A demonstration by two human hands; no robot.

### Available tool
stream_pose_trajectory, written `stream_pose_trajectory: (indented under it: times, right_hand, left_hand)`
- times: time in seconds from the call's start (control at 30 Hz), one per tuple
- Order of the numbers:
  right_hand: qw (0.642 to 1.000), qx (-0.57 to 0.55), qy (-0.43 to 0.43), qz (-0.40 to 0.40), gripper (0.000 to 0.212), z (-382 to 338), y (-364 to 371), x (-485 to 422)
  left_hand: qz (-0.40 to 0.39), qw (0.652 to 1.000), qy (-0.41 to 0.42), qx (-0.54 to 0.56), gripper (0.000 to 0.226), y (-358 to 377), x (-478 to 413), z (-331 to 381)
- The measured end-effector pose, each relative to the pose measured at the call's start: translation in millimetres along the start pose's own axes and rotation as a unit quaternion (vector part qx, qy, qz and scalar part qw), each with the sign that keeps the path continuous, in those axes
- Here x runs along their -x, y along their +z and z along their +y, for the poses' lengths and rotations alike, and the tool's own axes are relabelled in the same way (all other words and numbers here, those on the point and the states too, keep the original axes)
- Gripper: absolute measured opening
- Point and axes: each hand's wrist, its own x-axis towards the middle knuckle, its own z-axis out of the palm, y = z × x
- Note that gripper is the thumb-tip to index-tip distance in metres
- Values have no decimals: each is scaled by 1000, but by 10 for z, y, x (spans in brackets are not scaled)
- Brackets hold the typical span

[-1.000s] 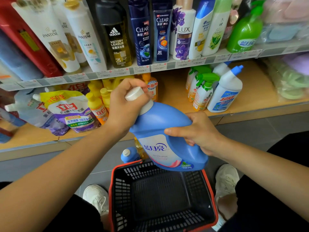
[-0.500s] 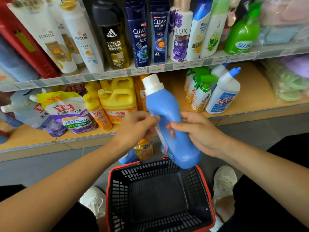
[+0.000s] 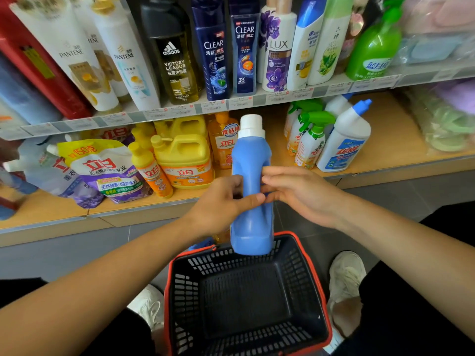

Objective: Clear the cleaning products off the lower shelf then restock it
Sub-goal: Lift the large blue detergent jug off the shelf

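Blue bottle [image 3: 250, 160] upright above basket [image 3: 302, 281]

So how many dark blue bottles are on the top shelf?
2. One dark blue bottle stands beside the black bottle, the other just right of it. More may hide behind.
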Motion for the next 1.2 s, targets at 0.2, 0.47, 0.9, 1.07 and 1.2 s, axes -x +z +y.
stream_pose_trajectory:
  times: [0.2,0.47,0.9,1.07,1.2]
  right_hand:
    - [987,156,-26,7,29,-31,-26,0]
    - [950,289,-122,-6,46,-10,-57,103]
    - [978,144,-109,101,27,238,120,-88]
    - [971,175,-134,91,57,208,145,-122]
    - [967,194,-142,83,39,243,100,-149]
  left_hand:
    - [-4,994,-40,98,32,-178,35,46]
    - [51,989,-21,141,32,-473,95,133]
    - [198,924,-65,319,6,-735,17,253]
    - [193,925,-75,319,4,-700,58,266]
    - [175,932,-69,310,6,-700,76,277]
